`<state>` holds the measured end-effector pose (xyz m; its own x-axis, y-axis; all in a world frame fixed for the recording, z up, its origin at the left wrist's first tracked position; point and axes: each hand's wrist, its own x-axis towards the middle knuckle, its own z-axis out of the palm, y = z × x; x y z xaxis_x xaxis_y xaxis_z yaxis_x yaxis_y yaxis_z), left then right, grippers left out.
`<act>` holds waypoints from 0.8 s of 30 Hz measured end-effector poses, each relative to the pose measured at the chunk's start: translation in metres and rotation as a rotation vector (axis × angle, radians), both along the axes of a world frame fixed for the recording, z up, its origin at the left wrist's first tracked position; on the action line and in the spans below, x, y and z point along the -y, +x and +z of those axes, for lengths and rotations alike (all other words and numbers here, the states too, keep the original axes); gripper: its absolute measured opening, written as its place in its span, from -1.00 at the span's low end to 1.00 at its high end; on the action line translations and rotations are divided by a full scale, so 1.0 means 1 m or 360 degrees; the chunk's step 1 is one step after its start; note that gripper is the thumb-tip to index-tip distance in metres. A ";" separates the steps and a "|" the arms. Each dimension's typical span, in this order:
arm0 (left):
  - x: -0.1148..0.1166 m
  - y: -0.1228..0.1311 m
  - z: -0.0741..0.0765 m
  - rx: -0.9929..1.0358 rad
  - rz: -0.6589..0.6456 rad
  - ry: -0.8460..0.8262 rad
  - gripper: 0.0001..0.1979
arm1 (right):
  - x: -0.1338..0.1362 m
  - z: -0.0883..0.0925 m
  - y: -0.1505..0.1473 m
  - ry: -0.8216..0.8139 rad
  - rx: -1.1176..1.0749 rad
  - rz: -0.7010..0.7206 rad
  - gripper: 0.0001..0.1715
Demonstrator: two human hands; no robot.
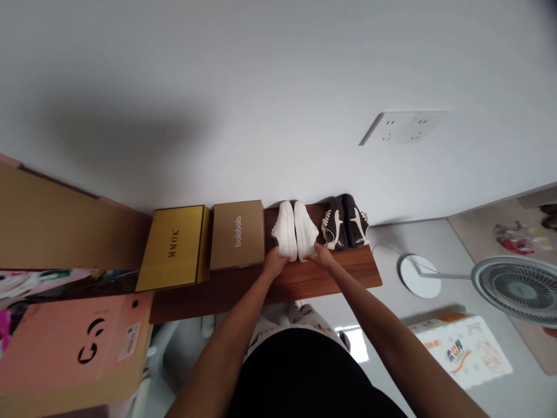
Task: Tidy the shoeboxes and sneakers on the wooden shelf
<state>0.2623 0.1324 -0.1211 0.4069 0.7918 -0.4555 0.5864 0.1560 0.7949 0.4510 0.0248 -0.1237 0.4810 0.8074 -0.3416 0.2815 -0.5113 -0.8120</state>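
Two white sneakers stand side by side, soles inward, on a dark reddish wooden shelf (304,284) against the wall. My left hand (277,261) grips the heel end of the left white sneaker (285,229). The heel end of the right white sneaker (305,226) is in my right hand (320,255). Just to the right, a pair of dark brown and cream sneakers (335,223) rests on the same board. On the left stands a brown balabala shoe box (238,235), with a yellow MMOK box (174,247) beyond it.
A pink box (82,342) and a large open cardboard box (65,220) fill the left side. On the right are a white fan (522,290) and a wrapped paper pack (465,351) on the floor. A socket plate (404,126) is on the wall.
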 end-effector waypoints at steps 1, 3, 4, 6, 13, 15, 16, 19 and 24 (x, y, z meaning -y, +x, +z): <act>0.001 0.000 0.005 0.0007 -0.0046 0.0082 -0.76 | 0.000 0.005 0.002 0.0013 0.0071 0.0092 -0.54; 0.006 0.002 0.015 -0.0007 -0.0144 0.0210 -0.78 | 0.001 0.015 0.005 0.0049 0.0173 0.0250 -0.58; 0.009 0.005 0.020 -0.0028 -0.0176 0.0234 -0.79 | 0.001 0.021 0.005 0.0054 0.0238 0.0322 -0.61; 0.013 0.012 0.029 -0.0119 -0.0242 0.0246 -0.81 | -0.001 0.031 0.003 -0.0019 0.0422 0.0463 -0.68; 0.015 0.037 0.043 -0.0928 -0.0928 0.0583 -0.72 | -0.025 0.051 -0.016 -0.0660 0.0986 0.1035 -0.67; 0.013 0.039 0.041 -0.1017 -0.0972 0.0625 -0.69 | -0.030 0.050 -0.018 -0.0703 0.1042 0.1062 -0.69; 0.011 0.040 0.039 -0.1035 -0.0978 0.0634 -0.68 | -0.033 0.048 -0.019 -0.0707 0.1058 0.1065 -0.70; 0.008 0.041 0.034 -0.1035 -0.0979 0.0651 -0.65 | -0.038 0.041 -0.021 -0.0709 0.1082 0.1063 -0.74; 0.007 0.043 0.024 -0.1012 -0.0968 0.0618 -0.70 | -0.046 0.030 -0.028 -0.0679 0.1087 0.1044 -0.77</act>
